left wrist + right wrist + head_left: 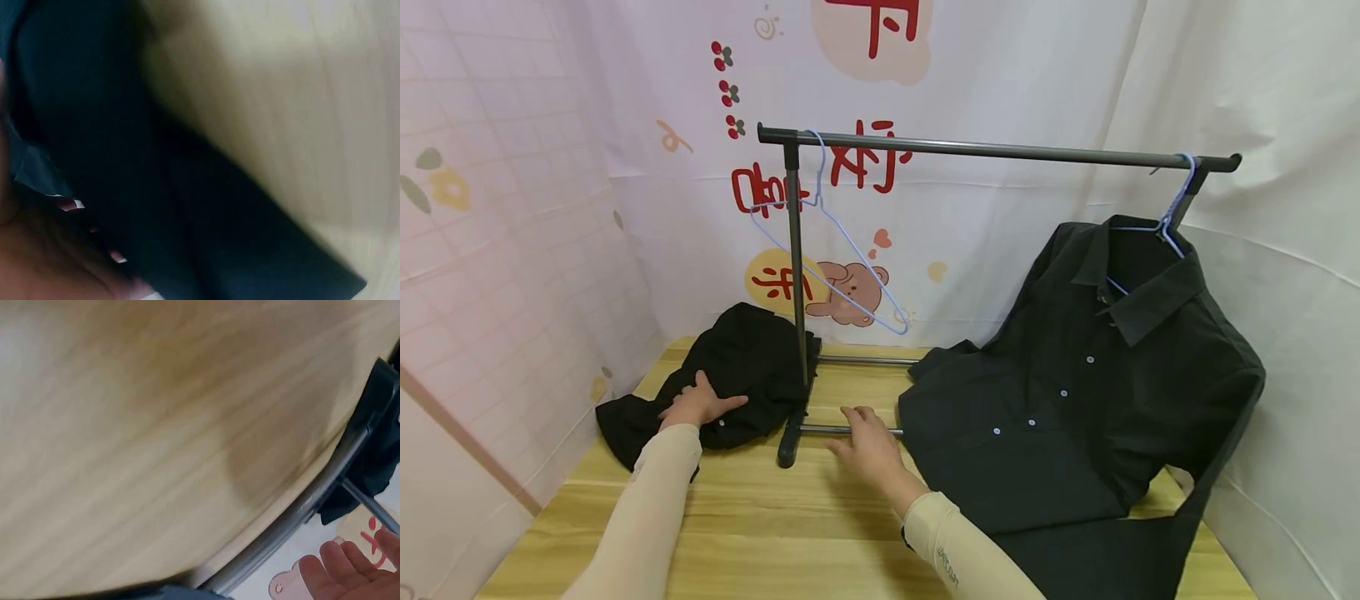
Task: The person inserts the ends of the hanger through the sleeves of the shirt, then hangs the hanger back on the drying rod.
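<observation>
My left hand (694,406) rests on a crumpled black garment (752,358) at the left of the table, thumb stretched out to the right. Up close in the left wrist view, a fold of the black cloth (112,144) hides most of its fingers. My right hand (874,450) is held out with nothing in it, in front of the rack's lower crossbar (827,430). Its fingers (342,565) look relaxed in the right wrist view. To its right, a black button shirt (1075,400) hangs on a blue hanger (1167,221), its lower part lying on the table.
A dark metal clothes rack (1000,151) stands on the wooden table (775,533). From its left end hangs a bare blue hanger (857,250). Behind it is a white printed curtain (1000,67), with more pale cloth at both sides.
</observation>
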{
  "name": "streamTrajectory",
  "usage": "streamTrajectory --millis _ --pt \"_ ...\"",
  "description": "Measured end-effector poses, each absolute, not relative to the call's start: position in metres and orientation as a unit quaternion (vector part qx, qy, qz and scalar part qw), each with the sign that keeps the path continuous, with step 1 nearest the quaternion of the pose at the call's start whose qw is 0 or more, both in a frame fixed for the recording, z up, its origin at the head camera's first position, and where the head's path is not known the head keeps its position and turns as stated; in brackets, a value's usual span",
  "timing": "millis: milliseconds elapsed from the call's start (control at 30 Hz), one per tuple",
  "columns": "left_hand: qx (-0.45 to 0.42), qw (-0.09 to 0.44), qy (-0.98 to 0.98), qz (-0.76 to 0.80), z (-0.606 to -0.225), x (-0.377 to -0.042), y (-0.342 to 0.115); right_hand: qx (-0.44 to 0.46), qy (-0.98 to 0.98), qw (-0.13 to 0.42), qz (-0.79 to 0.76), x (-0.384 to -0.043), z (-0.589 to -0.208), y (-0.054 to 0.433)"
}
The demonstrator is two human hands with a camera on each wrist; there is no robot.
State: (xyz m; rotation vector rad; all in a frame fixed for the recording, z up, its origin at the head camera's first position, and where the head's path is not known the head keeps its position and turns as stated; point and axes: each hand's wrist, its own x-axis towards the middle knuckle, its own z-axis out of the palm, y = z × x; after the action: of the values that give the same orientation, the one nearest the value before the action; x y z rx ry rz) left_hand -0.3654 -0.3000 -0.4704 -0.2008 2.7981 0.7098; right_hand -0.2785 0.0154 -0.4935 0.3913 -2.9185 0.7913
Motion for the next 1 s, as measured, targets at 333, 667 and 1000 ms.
streamTrajectory --millis 333,667,1000 --pt "-0.038 0.088 0.983 0.156 -0.482 -0.365 -0.289 0.140 -0.956 0.036 0.255 -0.274 -0.497 0.006" --pt "0.014 0.002 0.994 0.112 -0.489 -0.359 -0.287 0.143 -0.954 0.035 0.262 -0.273 -0.502 0.004" --pt "0.108 0.005 0.980 0.168 -0.488 -0.345 -0.304 0.165 -0.944 0.031 0.285 -0.276 -0.504 -0.003"
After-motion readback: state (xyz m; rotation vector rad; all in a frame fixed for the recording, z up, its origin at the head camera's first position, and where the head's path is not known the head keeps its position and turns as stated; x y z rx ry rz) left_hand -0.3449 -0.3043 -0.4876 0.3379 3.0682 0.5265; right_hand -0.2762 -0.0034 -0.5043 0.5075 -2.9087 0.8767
